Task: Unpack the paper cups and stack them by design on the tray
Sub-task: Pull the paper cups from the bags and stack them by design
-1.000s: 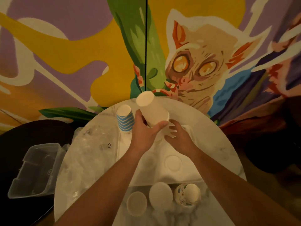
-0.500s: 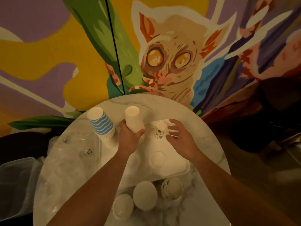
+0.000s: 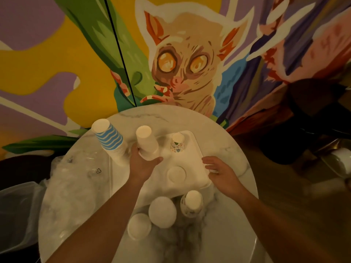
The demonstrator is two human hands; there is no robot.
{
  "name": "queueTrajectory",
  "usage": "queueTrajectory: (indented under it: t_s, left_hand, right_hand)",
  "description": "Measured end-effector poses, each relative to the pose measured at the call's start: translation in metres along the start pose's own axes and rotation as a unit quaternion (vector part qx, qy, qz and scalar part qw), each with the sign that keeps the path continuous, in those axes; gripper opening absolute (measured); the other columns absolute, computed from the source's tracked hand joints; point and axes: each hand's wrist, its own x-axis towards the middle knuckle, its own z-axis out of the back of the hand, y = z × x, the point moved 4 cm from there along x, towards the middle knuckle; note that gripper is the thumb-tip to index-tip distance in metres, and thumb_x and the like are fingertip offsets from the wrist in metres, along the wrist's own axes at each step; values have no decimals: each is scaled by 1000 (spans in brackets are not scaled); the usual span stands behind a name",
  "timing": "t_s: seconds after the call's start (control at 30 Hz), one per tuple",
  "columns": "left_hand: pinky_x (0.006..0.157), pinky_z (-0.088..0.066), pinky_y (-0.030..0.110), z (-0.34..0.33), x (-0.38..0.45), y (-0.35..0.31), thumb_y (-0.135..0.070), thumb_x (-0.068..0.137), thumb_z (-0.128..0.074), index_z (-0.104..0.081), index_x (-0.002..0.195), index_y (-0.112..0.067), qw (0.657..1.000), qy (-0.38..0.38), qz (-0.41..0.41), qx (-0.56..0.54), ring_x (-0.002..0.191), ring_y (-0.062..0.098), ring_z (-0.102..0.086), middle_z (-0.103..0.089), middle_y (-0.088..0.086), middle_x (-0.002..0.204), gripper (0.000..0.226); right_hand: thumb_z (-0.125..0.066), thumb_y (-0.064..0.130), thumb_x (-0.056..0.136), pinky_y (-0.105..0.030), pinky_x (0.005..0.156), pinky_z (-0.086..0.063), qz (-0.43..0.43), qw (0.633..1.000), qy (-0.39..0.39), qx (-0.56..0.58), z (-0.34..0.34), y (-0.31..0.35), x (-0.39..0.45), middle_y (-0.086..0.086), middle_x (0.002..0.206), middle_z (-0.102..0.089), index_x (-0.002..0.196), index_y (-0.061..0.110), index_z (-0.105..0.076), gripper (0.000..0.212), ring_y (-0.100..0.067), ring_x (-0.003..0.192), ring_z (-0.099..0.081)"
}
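A white tray [image 3: 197,160] lies on the round marble table. My left hand [image 3: 141,166] grips the base of an upside-down stack of plain white cups [image 3: 146,142] at the tray's far left. A blue-striped stack [image 3: 110,140] leans just left of it. One small patterned cup [image 3: 177,143] stands upside down at the tray's far middle. My right hand [image 3: 220,168] hovers with relaxed fingers over the tray's right edge, holding nothing. A single plain cup [image 3: 176,174] sits on the tray's near part.
Near the table's front stand two plain white cups [image 3: 162,214] [image 3: 139,226] and a patterned stack [image 3: 191,203]. Crumpled clear plastic wrap [image 3: 76,179] covers the table's left side. A clear plastic bin [image 3: 17,215] sits lower left. A painted wall rises behind.
My left hand has lowered the white stack onto the tray. My right hand let go of the small patterned cup and drew back to the right. The view shifted.
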Motion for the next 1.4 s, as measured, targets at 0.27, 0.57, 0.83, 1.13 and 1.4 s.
queueTrajectory:
  t_s: [0.27,0.57,0.83,1.13,1.4]
  left_hand:
    - [110,-38,32,19,-85,4,-28,81,-84,-32,154,-16,1000,-15,-20,12,138,21,-44,-44,2,153,91]
    - [104,-47,39,-15,-160,-11,-30,90,-70,-63,127,-30,967,89,-216,105,120,7,-52,-63,-15,129,38]
    - [103,-46,35,-7,-172,-5,-28,90,-70,-63,129,-28,972,88,-189,108,119,8,-52,-63,-14,128,40]
    - [97,-48,25,0,-172,-8,-25,85,-78,-60,129,-28,975,91,-179,89,116,7,-55,-60,-15,126,48]
    - [99,-46,16,-21,-171,-49,-47,64,-92,-44,144,-39,962,182,-202,2,125,-6,-49,-51,-19,140,93]
  right_hand:
    - [-65,-13,82,-23,82,-52,-57,992,110,6,2,-49,-59,5,135,-55,130,34,-53,69,-14,123,-54]
    - [-95,37,50,-35,99,-54,-37,993,114,1,-57,-68,-71,11,131,-61,139,32,-46,102,-11,121,-60]
    - [-92,25,64,-30,95,-52,-20,996,71,-41,-65,-61,-70,13,119,-66,124,34,-52,73,-8,110,-64]
    - [-81,19,82,-37,89,-56,-98,985,61,129,-35,-48,-76,2,118,-72,129,20,-61,51,-15,107,-68]
    - [-67,22,84,-43,94,-54,-70,933,200,290,-21,33,-100,-9,129,-67,135,22,-50,53,-28,117,-65]
